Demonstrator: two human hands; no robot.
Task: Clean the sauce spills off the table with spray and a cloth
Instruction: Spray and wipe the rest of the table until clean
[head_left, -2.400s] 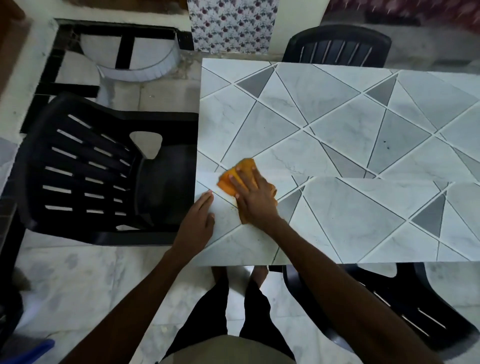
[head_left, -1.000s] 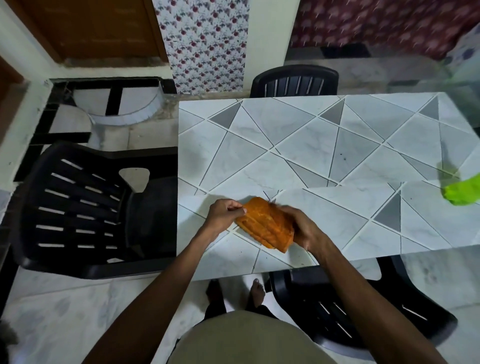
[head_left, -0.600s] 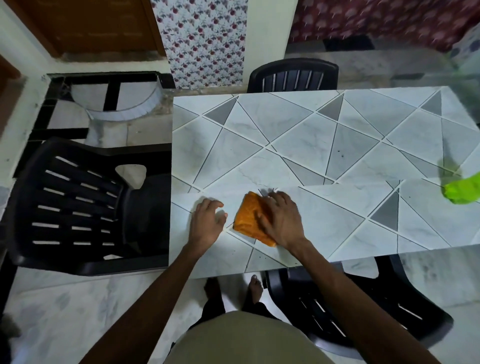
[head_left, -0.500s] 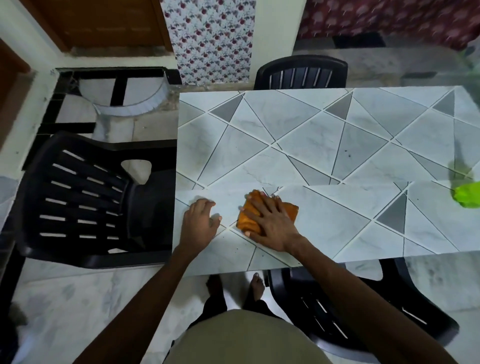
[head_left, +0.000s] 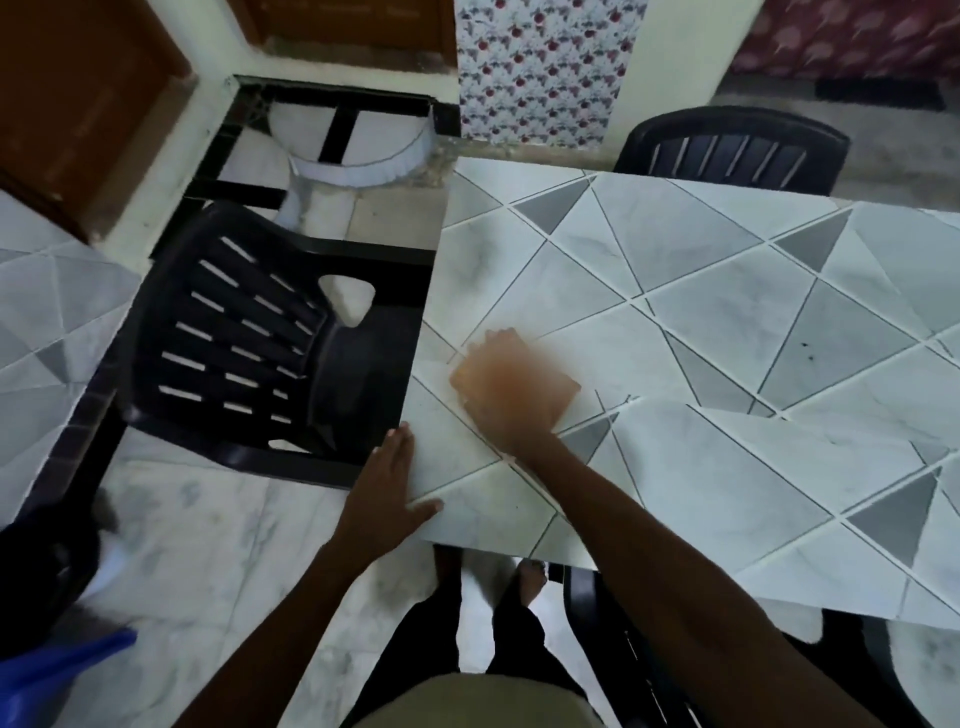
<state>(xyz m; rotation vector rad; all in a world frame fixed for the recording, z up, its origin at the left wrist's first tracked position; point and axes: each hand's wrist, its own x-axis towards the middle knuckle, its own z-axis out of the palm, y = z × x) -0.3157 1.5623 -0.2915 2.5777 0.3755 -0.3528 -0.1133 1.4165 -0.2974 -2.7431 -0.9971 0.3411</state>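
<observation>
orange cloth (head_left: 565, 387) under right hand (head_left: 506, 402), axis and grip blurred; left hand (head_left: 387, 493) flat.

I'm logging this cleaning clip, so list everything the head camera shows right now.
table: one, grey-and-white triangle pattern, centre and right
cloth: one, orange, on the table near its left edge, blurred
chairs: three, black plastic; one left of the table, one at its far side, one below its near edge
patterned surface: one, grey-and-white, far left
blue object: one, bottom left, unclear what
spray bottle: none in view
left hand: flat on the table's near corner
right hand: on the cloth, blurred
</observation>
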